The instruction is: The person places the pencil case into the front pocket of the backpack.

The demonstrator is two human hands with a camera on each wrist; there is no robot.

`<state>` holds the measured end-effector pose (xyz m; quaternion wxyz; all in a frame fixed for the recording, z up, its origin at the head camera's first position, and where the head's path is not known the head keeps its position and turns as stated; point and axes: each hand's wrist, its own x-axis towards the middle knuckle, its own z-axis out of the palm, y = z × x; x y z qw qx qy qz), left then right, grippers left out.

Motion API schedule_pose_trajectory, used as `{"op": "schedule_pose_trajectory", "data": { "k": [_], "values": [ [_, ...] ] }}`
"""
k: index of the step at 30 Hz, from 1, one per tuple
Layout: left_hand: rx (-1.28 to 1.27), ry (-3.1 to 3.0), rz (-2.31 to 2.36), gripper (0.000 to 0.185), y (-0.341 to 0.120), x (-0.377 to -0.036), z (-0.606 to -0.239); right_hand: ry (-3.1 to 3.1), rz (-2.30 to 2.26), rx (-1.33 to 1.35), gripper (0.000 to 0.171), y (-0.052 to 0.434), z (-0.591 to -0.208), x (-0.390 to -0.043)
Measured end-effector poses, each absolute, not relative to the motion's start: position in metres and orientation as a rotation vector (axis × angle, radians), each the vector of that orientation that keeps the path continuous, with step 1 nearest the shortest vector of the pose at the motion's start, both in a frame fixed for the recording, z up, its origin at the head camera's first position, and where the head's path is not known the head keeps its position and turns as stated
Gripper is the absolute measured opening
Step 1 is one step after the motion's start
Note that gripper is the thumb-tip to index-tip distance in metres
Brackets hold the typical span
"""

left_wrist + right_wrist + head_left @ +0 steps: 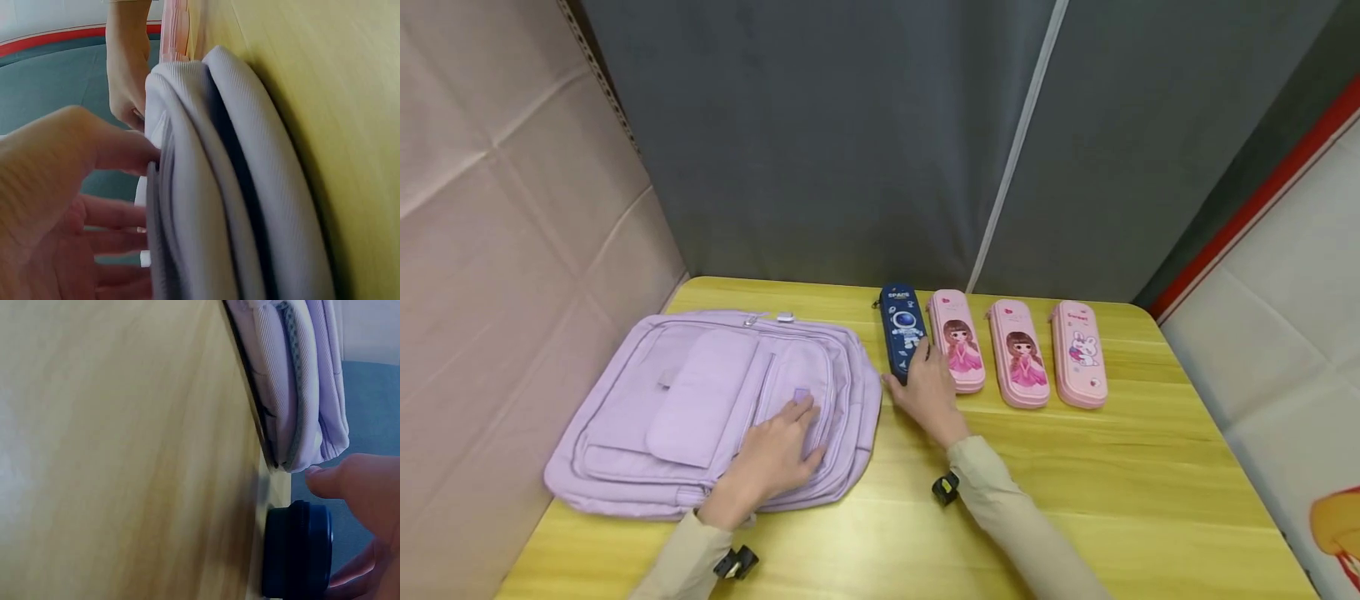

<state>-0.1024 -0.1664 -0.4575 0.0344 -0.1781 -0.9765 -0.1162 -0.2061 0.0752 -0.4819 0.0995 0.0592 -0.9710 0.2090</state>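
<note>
A lilac backpack [703, 396] lies flat on the table, front pockets up. On its front pocket rests my left hand [772, 454], fingers spread; the left wrist view shows the thumb at the edge of the pocket layers. My right hand [927, 392] is at the near end of a dark blue pencil case [902, 321] with an astronaut print. Seen from the right wrist, the fingers reach over the case's top while the thumb [328, 481] stands apart from its side. A pink pencil case [955, 342] with a doll print lies just right of that hand.
Further right lie another pink doll-print pencil case [1019, 354] and a pink rabbit-print one [1079, 354]. The wooden table [1112, 483] is bordered by a dark grey curtain [850, 150] behind, with pale walls of cloth [512, 250] at left and panel at right.
</note>
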Motion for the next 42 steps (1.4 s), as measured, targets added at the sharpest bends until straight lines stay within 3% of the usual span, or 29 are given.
{"op": "schedule_pose_trajectory", "data": {
  "k": [16, 21, 34, 42],
  "values": [
    [-0.633, -2.851, -0.605, 0.005, -0.176, -0.100, -0.462, -2.737, 0.704, 0.134, 0.082, 0.080, -0.487, -0.205],
    [-0.611, -2.763, -0.515, 0.003, -0.174, -0.101, -0.465, -2.675, 0.767, 0.125, 0.074, 0.082, -0.485, -0.202],
    [-0.629, -2.624, -0.687, 0.016, -0.179, -0.105, -0.469, -2.699, 0.894, 0.052, 0.078, 0.088, -0.478, -0.193],
    [-0.668, -2.481, -0.753, 0.014, -0.184, -0.111, -0.465, -2.690, 0.929, 0.068, 0.081, 0.092, -0.472, -0.181]
  ]
}}
